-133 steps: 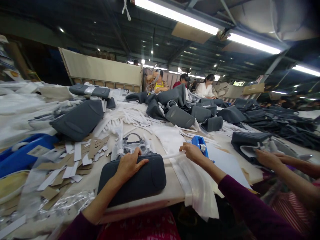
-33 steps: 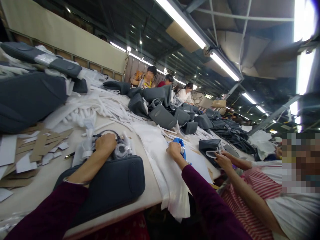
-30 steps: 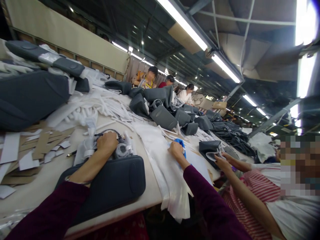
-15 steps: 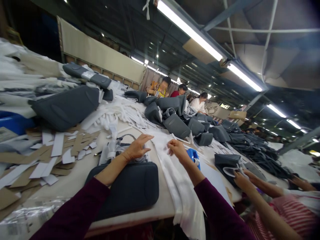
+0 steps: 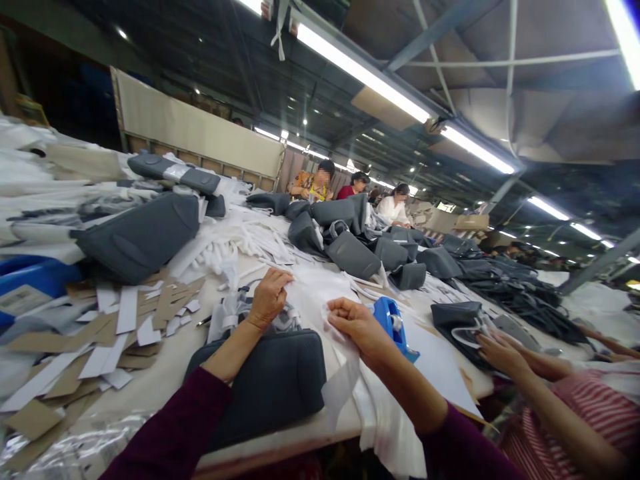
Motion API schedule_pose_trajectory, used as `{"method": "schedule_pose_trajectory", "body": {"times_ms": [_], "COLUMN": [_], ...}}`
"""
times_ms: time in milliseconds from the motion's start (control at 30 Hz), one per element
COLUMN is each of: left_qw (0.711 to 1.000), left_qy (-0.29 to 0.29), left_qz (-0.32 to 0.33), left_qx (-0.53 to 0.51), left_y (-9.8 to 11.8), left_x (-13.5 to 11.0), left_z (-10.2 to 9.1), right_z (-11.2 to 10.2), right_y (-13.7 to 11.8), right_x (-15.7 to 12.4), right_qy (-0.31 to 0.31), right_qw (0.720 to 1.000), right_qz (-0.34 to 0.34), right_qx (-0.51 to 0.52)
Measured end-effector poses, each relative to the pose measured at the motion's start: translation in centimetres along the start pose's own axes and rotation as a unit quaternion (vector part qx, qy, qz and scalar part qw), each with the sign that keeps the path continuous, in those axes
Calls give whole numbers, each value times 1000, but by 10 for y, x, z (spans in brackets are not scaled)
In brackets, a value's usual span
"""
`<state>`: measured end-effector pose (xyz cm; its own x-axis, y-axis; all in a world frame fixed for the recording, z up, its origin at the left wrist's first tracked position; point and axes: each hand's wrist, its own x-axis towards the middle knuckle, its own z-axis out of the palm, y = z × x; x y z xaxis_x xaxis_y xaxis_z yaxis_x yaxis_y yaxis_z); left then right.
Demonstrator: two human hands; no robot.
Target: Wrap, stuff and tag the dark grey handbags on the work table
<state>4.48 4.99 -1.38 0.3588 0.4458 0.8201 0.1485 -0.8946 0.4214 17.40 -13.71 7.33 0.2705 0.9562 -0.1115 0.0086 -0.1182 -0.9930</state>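
Dark grey bag (image 5: 285,373) lies at worktop (image 5: 170,357) front edge. Right hand (image 5: 357,325) pinches white sheet (image 5: 343,385) beside it; left hand (image 5: 269,299) nearly closed over bag's back, grip unclear.

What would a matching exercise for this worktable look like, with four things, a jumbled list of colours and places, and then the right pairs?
Things:
1. Tape dispenser
2. Nearest bag
3. Flat loose strips
4. Thin translucent sheet

Colours and places:
A. Brown and white, scattered on the left
B. At the fingertips of the right grip
C. Blue
D. Dark, lying at the near edge of the table

Right pairs: 1-C, 2-D, 3-A, 4-B
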Motion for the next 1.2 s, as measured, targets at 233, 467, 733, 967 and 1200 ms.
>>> {"method": "schedule_pose_trajectory", "body": {"times_ms": [233, 467, 733, 967, 1200], "left_qw": [996, 995, 995, 886, 864], "left_qy": [-43, -56, -55, -181, -335], "left_qz": [79, 84, 59, -298, -288], "left_qx": [9, 13, 67, 307, 243], "left_y": [0, 2, 9, -20, -47], "left_x": [0, 1, 4, -2, -8], "left_z": [3, 4, -3, -12, 5], "right_z": [-53, -56, 29, -41, -136], "right_y": [34, 41, 31, 18, -5], "right_x": [-107, -66, 59, 1, -88], "right_qy": [11, -29, -17, 81, 206], "right_qw": [996, 994, 987, 987, 966], "right_qz": [90, 67, -75, -46, -24], "right_qx": [-10, -84, 141, 128, -156]}}
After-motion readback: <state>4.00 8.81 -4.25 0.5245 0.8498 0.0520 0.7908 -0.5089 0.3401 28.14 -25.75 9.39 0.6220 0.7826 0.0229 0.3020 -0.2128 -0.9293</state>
